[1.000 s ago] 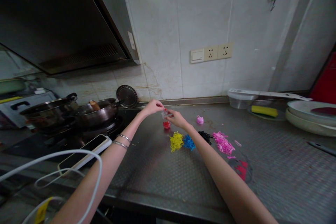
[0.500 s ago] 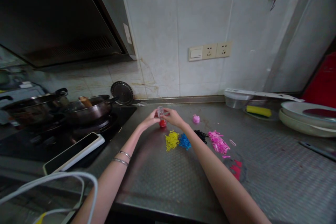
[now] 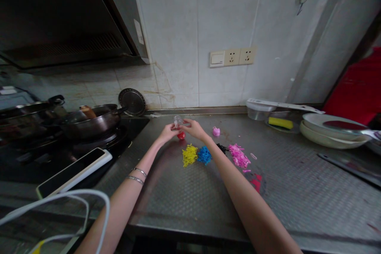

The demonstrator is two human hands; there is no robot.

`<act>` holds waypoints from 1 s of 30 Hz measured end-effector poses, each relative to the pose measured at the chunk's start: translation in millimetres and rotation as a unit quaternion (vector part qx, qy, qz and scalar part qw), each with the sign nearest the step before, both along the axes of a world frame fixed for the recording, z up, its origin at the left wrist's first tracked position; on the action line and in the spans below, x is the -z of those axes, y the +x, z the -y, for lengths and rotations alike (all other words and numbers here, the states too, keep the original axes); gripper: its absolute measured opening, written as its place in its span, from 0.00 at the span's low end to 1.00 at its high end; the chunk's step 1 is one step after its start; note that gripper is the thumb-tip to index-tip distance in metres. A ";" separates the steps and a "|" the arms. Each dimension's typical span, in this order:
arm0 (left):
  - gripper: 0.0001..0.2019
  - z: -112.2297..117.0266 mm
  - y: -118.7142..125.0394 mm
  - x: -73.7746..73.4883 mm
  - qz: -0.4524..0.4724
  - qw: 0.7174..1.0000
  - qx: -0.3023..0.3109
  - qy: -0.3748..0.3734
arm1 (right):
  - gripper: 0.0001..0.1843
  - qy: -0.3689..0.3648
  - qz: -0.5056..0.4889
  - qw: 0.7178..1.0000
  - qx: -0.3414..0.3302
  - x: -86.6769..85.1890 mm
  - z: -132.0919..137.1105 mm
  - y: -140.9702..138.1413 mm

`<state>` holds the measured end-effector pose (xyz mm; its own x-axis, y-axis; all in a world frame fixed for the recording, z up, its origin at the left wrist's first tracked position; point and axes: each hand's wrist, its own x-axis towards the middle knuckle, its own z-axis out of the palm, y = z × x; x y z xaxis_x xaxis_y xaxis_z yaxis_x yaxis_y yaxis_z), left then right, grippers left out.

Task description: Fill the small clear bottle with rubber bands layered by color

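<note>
Steel kitchen counter is dotted with piles of yellow shreds and blue shreds, and just past them a small clear bottle with red at the bottom is pinched between the left hand and right hand, fingers of both closed on it

A small clear bottle, red inside at its bottom, stands nearly upright, pinched between the left hand and right hand.

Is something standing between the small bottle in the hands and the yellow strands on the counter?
Nothing visible: only bare counter lies between the yellow strands and the bottle, held by the left hand and right hand.
</note>
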<state>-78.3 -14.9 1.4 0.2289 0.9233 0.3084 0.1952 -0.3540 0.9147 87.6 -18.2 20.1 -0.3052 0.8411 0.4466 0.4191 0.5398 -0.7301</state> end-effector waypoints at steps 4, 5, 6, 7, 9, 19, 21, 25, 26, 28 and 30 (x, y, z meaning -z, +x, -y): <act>0.20 -2.4 14.4 3.8 0.010 1.000 -0.018 -0.003 | 0.17 -0.009 0.033 0.998 0.059 -6.9 0.1 20.7; 0.20 -2.8 18.3 5.2 0.008 1.000 -0.021 0.000 | 0.16 -0.003 0.052 0.997 0.060 -7.8 2.9 25.7; 0.19 -3.1 22.1 6.6 0.007 1.000 -0.024 0.004 | 0.15 0.005 0.077 0.996 0.052 -8.0 6.8 30.2; 0.20 -3.3 25.7 8.1 0.007 1.000 -0.025 0.007 | 0.14 0.013 0.107 0.994 0.037 -7.5 11.7 34.1; 0.20 -3.1 31.9 10.8 0.009 1.000 -0.024 0.004 | 0.15 0.022 0.161 0.987 -0.003 -4.7 23.2 40.0; 0.20 0.9 43.8 17.1 0.005 1.000 -0.020 0.005 | 0.20 0.077 0.286 0.954 -0.047 10.7 70.1 45.3; 0.20 0.7 44.1 19.1 0.005 1.000 -0.019 0.006 | 0.20 0.087 0.307 0.947 -0.040 11.0 74.1 43.5; 0.17 0.4 45.8 23.7 -0.003 1.000 -0.007 0.015 | 0.17 0.115 0.333 0.935 -0.038 14.4 76.0 38.4; 0.17 0.7 46.4 24.7 -0.002 1.000 -0.001 0.016 | 0.15 0.120 0.336 0.933 -0.041 16.0 75.7 37.0; 0.17 1.8 47.9 26.5 0.004 1.000 0.010 0.012 | 0.14 0.120 0.340 0.932 -0.042 19.6 75.3 34.4; 0.18 3.3 49.1 27.7 0.013 1.000 0.014 0.005 | 0.14 0.112 0.343 0.932 -0.031 22.0 75.9 32.4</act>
<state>-29.2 -18.1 -26.3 0.2456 0.9135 0.3242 0.1615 -0.3683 0.9156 120.0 -94.1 -1.9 -0.6287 0.7214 0.2906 0.7087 0.6853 -0.1680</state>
